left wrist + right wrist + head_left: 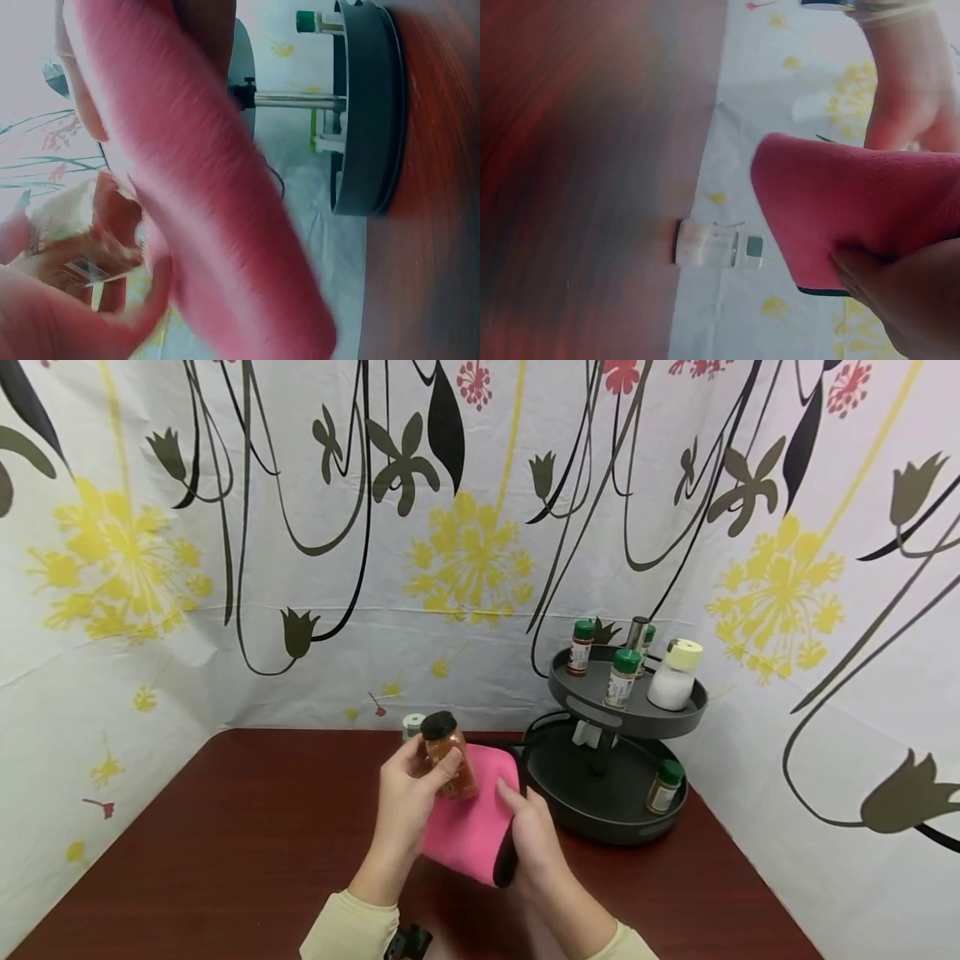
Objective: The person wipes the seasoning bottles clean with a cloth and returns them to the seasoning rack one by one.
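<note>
In the head view my left hand (pixel 401 797) holds a spice jar (pixel 459 777) with a black lid and orange-brown contents, tilted a little. Thumb and fingers close round its sides. My right hand (pixel 538 835) grips a pink cloth (pixel 472 835) with a black edge, its thumb on the pink face. The cloth is behind the jar, above the table. Seen from the left wrist, the cloth (pixel 202 195) fills the middle, with the clear jar (pixel 75 232) beside it. From the right wrist, the right thumb (pixel 866 274) presses into the folded cloth (pixel 817 199).
A two-tier black turntable rack (pixel 626 718) stands at the back right. Several green-capped spice jars and a yellow-capped white shaker (pixel 675 677) are on it. Behind the left hand a clear jar (pixel 709 246) with white contents stands on the dark red table (pixel 225 843). Patterned sheets hang around the table.
</note>
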A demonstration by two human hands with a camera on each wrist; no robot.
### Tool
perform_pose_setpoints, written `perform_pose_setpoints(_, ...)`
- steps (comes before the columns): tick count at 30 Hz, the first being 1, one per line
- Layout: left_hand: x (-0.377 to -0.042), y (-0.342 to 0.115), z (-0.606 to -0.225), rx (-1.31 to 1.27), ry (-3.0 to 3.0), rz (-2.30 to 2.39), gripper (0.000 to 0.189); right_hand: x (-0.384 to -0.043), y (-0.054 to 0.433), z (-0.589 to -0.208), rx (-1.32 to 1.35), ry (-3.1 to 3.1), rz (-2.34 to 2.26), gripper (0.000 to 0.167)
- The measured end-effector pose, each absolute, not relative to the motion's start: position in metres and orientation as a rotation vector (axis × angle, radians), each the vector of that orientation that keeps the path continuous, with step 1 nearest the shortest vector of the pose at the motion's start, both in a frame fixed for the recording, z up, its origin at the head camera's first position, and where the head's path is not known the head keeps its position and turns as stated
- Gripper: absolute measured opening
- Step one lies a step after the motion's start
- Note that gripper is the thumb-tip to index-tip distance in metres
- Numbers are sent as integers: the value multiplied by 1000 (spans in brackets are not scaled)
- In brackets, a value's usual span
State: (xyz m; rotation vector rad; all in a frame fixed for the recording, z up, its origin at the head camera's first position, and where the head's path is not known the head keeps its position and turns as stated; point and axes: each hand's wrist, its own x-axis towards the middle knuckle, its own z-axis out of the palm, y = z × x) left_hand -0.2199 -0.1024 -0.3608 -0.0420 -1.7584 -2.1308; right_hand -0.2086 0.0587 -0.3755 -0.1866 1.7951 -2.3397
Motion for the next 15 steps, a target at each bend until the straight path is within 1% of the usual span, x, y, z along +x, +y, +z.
perform_pose_setpoints(4, -217, -96, -360, -3, -1609, -2173, 44, -207, 59, -374, -144, 1650, -2451, 51)
perform_pose_setpoints(9, -208, -87, -365, 43, -1492, -2223, 42, -203, 53, -375, -167, 1649, -2564, 52)
perform_pose_setpoints(15, -198, -79, -375, 104, -1461, -2200, 40, -195, 46, -378, -143, 1673, -2542, 53)
